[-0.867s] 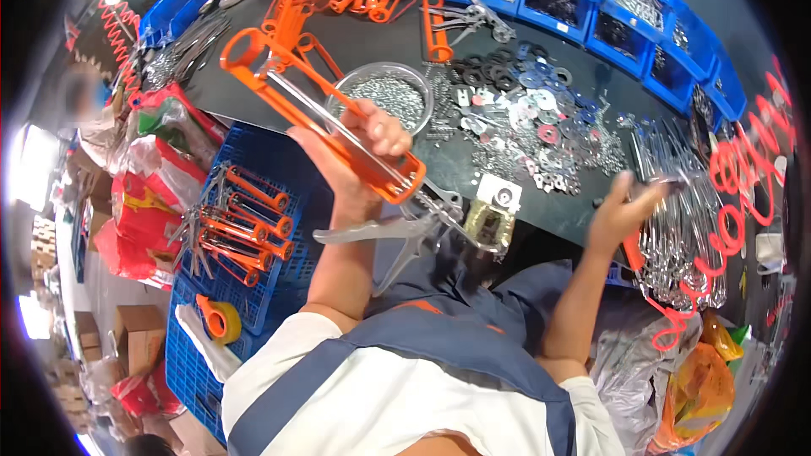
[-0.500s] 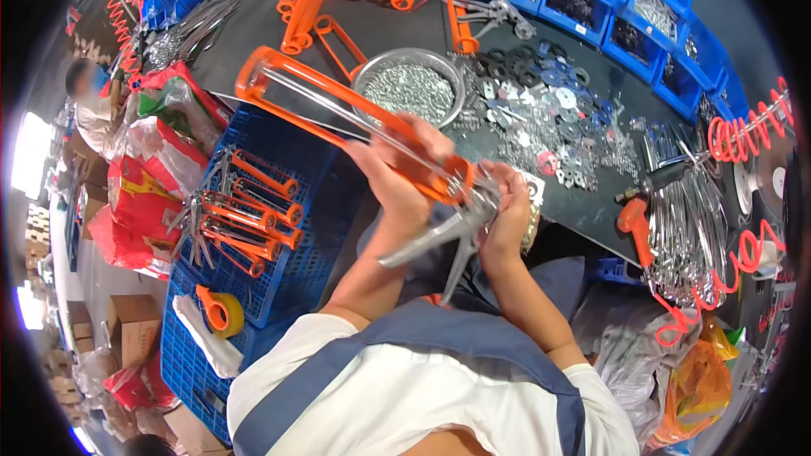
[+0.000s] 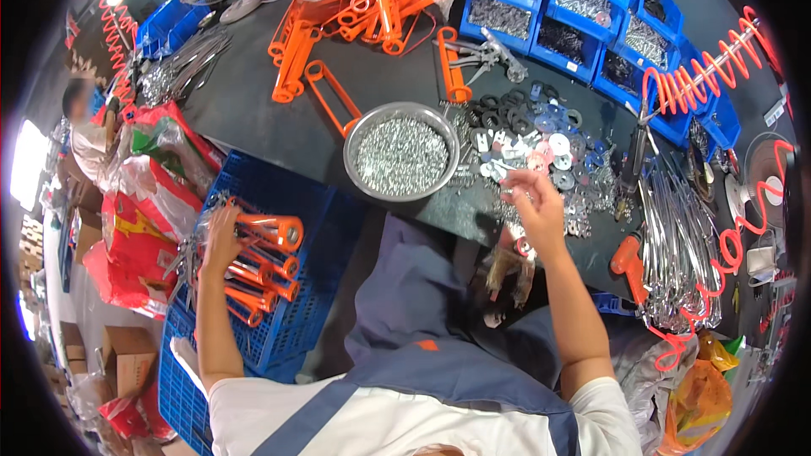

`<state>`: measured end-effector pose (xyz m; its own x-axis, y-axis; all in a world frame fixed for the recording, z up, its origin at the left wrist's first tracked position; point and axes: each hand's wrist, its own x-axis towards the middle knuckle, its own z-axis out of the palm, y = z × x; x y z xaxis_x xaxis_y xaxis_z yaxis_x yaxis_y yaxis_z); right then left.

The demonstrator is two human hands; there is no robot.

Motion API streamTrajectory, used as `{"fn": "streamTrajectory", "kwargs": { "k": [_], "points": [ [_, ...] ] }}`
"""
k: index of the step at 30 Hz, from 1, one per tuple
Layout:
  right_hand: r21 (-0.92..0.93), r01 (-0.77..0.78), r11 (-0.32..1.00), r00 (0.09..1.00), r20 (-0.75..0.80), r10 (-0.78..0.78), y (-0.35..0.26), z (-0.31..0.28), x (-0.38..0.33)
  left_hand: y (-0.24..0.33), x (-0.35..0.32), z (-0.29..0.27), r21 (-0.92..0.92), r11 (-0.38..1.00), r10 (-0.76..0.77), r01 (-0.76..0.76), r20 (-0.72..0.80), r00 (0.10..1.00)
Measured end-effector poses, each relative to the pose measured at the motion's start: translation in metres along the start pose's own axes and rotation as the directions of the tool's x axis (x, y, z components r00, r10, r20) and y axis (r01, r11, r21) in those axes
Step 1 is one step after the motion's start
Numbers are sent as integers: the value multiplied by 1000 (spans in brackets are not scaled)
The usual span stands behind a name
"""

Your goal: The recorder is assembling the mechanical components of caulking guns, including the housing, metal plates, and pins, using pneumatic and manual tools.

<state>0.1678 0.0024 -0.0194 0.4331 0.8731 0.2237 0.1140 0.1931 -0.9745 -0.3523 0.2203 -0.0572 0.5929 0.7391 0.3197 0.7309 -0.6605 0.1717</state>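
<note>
My left hand (image 3: 221, 238) is at the blue plastic crate (image 3: 179, 367), closed around the handle end of a caulking gun (image 3: 274, 230) with an orange frame. That gun lies on top of several other orange caulking guns (image 3: 249, 295) in the crate. Its metal handle is partly hidden by my fingers. My right hand (image 3: 539, 207) hovers over the near side of a spread of small metal and black parts (image 3: 562, 148) on the dark table. Its fingers are bent and apart, with nothing visible in them.
Left of the parts stands a metal bowl (image 3: 348, 160) of small silver pieces. Orange frames (image 3: 296, 63) lie farther back, and blue bins (image 3: 583, 72) line the far right. Metal rods (image 3: 676, 236), an orange-handled power tool (image 3: 628, 263) and a coiled red hose (image 3: 701, 76) are at right.
Both hands held the caulking gun in front of me before. My left hand has carried it left and down into the crate; my right hand has let go and moved to the parts.
</note>
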Motion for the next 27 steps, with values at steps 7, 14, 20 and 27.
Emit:
{"fn": "streamTrajectory", "kwargs": {
  "k": [7,14,20,27],
  "points": [
    [-707,222,672,934,-44,-354,71,-50,186,-87,-39,33,6,1000,-28,28,355,934],
    [-918,-67,391,974,-146,-175,139,-50,298,-81,-41,35,503,852,-371,143,387,844],
    [-874,164,458,902,-56,-429,103,-101,274,-69,-11,61,437,725,-662,532,232,713],
    [-765,570,301,638,181,-749,-27,-85,52,110,77,40,-454,833,-416,316,-136,899]
  ]
}}
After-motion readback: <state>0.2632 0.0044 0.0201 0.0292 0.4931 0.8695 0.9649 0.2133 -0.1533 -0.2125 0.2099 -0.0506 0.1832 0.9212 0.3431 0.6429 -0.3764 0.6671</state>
